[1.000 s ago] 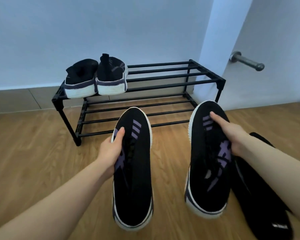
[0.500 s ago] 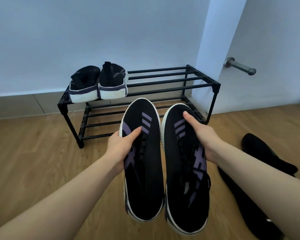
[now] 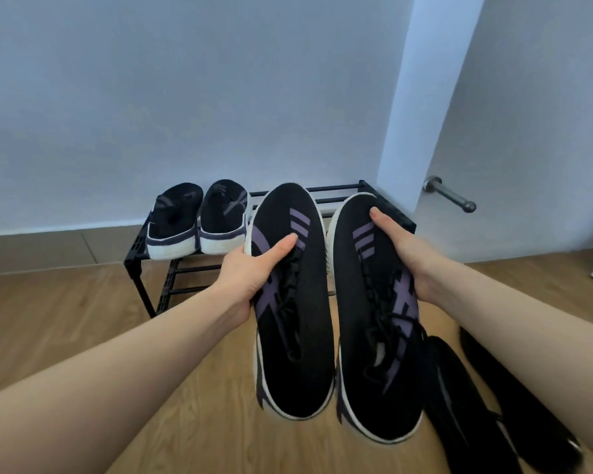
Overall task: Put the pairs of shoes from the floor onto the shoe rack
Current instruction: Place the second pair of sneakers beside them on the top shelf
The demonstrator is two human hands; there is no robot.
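My left hand (image 3: 250, 271) grips the left black sneaker (image 3: 302, 354), which has purple stripes and a white sole. My right hand (image 3: 408, 254) grips its mate, the right sneaker (image 3: 367, 336). Both shoes are held side by side in the air, toes pointing toward the black two-tier shoe rack (image 3: 141, 248) against the wall. Another black pair with white soles (image 3: 199, 220) sits on the left end of the rack's top tier, heels toward me. The held shoes hide much of the rack's right half.
A further pair of black shoes (image 3: 466, 405) lies on the wooden floor at the lower right, partly under my right forearm. A metal door stopper (image 3: 449, 196) sticks out from the white door at the right. A wall corner stands just right of the rack.
Both hands have carried the sneakers up and forward toward the rack, keeping them close together. The camera has tilted so the rack appears lower in view and closer.
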